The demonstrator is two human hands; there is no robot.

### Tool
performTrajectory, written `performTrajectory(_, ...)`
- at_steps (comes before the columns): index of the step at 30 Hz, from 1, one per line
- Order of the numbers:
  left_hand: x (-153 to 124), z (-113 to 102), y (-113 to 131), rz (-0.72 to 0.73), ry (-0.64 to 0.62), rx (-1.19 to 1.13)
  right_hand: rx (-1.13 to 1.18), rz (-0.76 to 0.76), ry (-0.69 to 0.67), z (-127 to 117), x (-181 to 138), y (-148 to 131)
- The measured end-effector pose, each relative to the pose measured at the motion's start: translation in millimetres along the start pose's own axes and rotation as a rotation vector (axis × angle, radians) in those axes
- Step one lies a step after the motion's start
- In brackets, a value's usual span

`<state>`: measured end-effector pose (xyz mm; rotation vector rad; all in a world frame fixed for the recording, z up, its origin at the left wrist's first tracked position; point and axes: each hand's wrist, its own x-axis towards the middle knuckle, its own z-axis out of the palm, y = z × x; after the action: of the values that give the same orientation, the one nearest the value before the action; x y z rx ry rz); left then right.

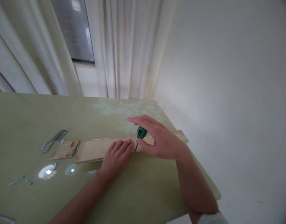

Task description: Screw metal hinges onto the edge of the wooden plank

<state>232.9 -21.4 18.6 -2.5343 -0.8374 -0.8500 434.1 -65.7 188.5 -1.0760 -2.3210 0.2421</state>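
Note:
A long pale wooden board (pixel 94 149) lies across the table. My left hand (pixel 118 155) presses down on it, fingers curled and close together, the fingertips beside the screwdriver's tip. In my right hand (pixel 160 140) is a small screwdriver with a green handle (pixel 141 132). The thumb touches it low, near the shaft, while the index finger stretches out past the handle. Its shaft slants down to the board's near edge, close to the left fingertips. Whether a screw sits under the tip is too small to tell.
Left of the board lie a short wood piece (pixel 65 149) and a metal hinge (pixel 54 140). Loose screws (pixel 17 180) are nearer me on the left. The board's far end reaches the right table edge (pixel 196 155). Wall and curtains (pixel 124 46) stand behind.

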Motion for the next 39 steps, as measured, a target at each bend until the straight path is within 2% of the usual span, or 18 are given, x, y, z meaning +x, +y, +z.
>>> performTrajectory(4,-0.9,-0.1,-0.1,-0.006,-0.036,-0.003,0.118,0.033,-0.048,-6.6,0.2,2.4)
performTrajectory(9,-0.3,-0.2,1.0,-0.011,-0.047,0.009,-0.232,0.191,0.044,0.6,3.9,7.5)
performTrajectory(11,-0.1,0.1,0.9,-0.010,-0.035,0.010,-0.291,0.208,0.060,2.2,3.4,8.0)
performTrajectory(16,-0.7,1.2,-0.1,-0.001,-0.022,0.003,-0.110,0.129,0.053,-1.2,-2.0,5.6)
performTrajectory(22,-1.0,1.3,0.1,-0.001,-0.033,0.007,0.017,0.079,-0.046,-1.8,-2.5,2.4)
performTrajectory(28,-1.2,1.2,0.1,-0.001,-0.033,0.018,-0.297,0.279,-0.008,-1.9,-0.4,1.7)
performTrajectory(31,-1.6,1.5,-0.2,-0.003,-0.043,0.016,-0.361,0.324,0.004,-1.9,-0.7,1.5)
performTrajectory(35,-1.5,2.1,-0.7,0.000,-0.025,0.009,-0.300,0.309,0.023,-2.7,-3.7,-0.6)
performTrajectory(39,-1.7,1.4,-0.8,0.006,-0.024,0.013,-0.164,0.204,0.021,-5.6,-5.0,-0.6)
